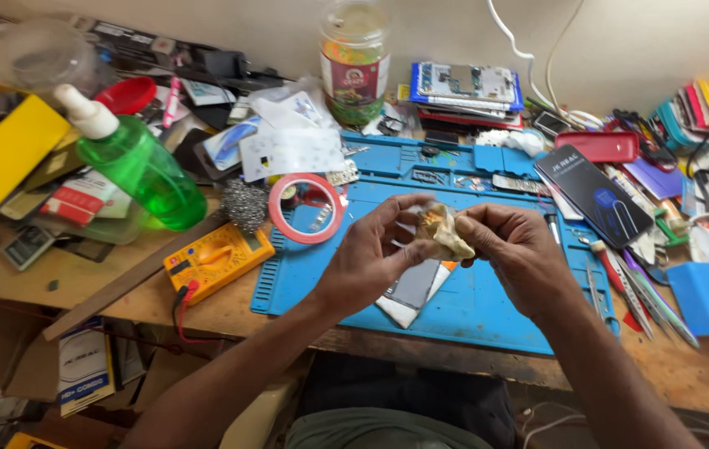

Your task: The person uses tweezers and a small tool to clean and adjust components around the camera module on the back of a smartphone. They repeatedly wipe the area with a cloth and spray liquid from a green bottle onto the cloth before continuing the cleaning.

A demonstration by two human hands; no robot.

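fingertips of both hands pinch a small crumpled wad (pixel 444 230) just right of frame centre, held up above the blue work mat (pixel 487 303). left hand (pixel 369 258) has thumb and forefinger closed on its left edge; right hand (pixel 514 249) has fingers curled and pressed on the right edge. the wad is tan-yellow and looks like stained cloth or tissue - can't tell which. likely very light, soft and limp, no stiffness, may tear or shed if pulled hard; best held by its edges with light pressure, as now. hands nearly touch, palms turned toward each other, wrists bent inward. both forearms rise from the lower edge and converge. below the hands a phone (pixel 411 291) lies on the mat - yellow multimeter (pixel 217 259) sits left of centre.
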